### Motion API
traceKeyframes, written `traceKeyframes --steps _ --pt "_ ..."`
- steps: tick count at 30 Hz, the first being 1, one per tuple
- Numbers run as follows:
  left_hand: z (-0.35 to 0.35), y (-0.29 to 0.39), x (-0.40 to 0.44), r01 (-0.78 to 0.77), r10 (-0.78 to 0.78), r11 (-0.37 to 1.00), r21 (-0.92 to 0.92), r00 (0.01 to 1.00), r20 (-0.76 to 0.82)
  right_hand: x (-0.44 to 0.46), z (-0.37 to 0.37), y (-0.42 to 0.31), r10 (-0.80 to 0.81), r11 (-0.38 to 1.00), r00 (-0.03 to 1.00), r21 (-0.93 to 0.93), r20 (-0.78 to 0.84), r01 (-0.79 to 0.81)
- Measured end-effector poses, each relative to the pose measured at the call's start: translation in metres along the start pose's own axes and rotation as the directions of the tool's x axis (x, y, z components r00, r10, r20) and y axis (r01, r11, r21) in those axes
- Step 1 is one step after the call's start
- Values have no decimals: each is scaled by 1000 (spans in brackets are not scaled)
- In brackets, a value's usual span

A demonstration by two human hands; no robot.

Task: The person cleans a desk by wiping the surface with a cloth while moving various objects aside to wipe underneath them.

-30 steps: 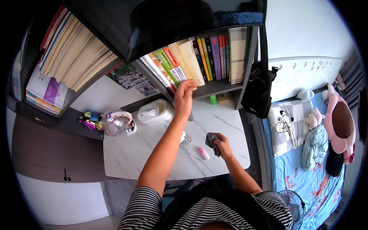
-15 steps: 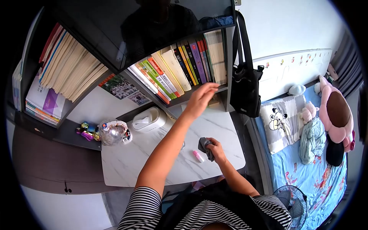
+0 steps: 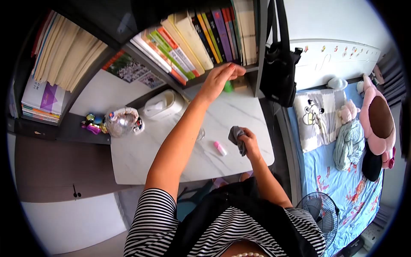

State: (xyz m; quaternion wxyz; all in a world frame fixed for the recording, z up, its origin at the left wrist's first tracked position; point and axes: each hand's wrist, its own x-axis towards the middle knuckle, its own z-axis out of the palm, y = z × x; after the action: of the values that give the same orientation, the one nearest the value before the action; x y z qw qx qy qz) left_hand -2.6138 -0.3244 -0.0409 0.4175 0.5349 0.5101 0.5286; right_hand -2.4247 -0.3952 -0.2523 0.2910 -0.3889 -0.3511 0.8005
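My left hand [image 3: 220, 80] reaches to the lower edge of the bookshelf [image 3: 200, 82], fingers stretched out and nothing visible held. Just beneath it, a small green object [image 3: 228, 87] shows partly, beside a brown box-like thing [image 3: 239, 83]; both are half hidden. Over the right part of the white marbled table [image 3: 188, 165], my right hand [image 3: 249, 142] is closed round a crumpled grey cloth [image 3: 236, 139]. A small pink-capped bottle [image 3: 220, 148] lies on the tabletop left of the cloth. Behind my left forearm, a clear glass-like item [image 3: 201, 134] is partly covered.
Books [image 3: 209, 38] fill the shelf above the table. A white tissue box [image 3: 162, 105] and a clear globe ornament [image 3: 122, 123] stand at the back left. A black bag [image 3: 278, 77] hangs on the right, near the bed [image 3: 325, 171]. A fan [image 3: 319, 214] stands close by my right side.
The view has tipped downward, so the shelf and table sit higher in it. My left hand stays by the shelf edge, and more of the green object shows. The cloth remains in my right hand.
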Motion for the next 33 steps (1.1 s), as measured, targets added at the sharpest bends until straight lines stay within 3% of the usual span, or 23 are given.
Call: traceKeyframes --steps 3,5,7,8,9,10,11,12,13,14,15,17,20,23,25,27,29,31,33 --pt "-22 -55 -66 161 -165 981 112 986 30 3 -6 16 18 1000 1000 -20 -7 -18" --pt "-12 -106 -124 481 -473 876 32 870 -137 7 -11 26 20 998 999 -54 -37 -22" --pt "12 -110 -174 551 -503 756 353 834 -224 17 -18 28 -69 965 996 -258 -52 54" --pt "21 -123 -198 387 -337 732 561 921 -196 27 -19 31 -154 921 985 -372 -84 112" --pt "27 -144 -221 207 -169 645 736 977 -126 33 -16 24 -337 787 941 -560 -40 258" --pt "27 -165 -238 68 -158 591 804 987 32 42 -13 23 -461 675 887 -649 2 352" --pt "30 -172 -247 81 -163 594 801 986 22 50 -11 23 -573 540 818 -722 60 432" --pt "34 -176 -252 -46 -123 435 899 986 110 58 -10 28 -566 537 821 -725 68 430" --pt "38 -184 -255 -175 -99 256 951 974 206 69 -12 38 -606 398 779 -786 162 473" --pt "40 -194 -255 -187 -47 235 954 978 204 77 -14 50 -631 249 732 -827 257 505" --pt "40 -203 -256 -184 -47 242 953 978 201 76 -8 56 -543 176 789 -880 287 441" --pt "41 -219 -262 -113 -31 313 943 991 130 67 0 71 -528 -4 760 -896 379 444" --pt "34 -210 -271 18 -177 342 940 983 46 49 12 86 -447 20 778 -865 441 501" --pt "26 -221 -289 45 -86 315 948 996 -18 29 16 104 -387 11 735 -795 556 607" --pt "14 -222 -303 62 -134 299 952 991 -23 2 14 103 -302 20 728 -759 616 650" --pt "3 -221 -314 229 -228 371 900 962 -150 -20 0 104 -315 -18 740 -784 594 621" --pt "-9 -216 -325 261 -274 381 887 948 -161 -34 -26 101 -391 -62 753 -831 529 552" --pt "-16 -205 -334 529 -398 448 721 840 -369 -49 -47 85 -477 -101 796 -923 371 370" --pt "-29 -224 -353 546 -395 470 693 833 -388 -57 -57 83 -571 -95 793 -976 214 195"
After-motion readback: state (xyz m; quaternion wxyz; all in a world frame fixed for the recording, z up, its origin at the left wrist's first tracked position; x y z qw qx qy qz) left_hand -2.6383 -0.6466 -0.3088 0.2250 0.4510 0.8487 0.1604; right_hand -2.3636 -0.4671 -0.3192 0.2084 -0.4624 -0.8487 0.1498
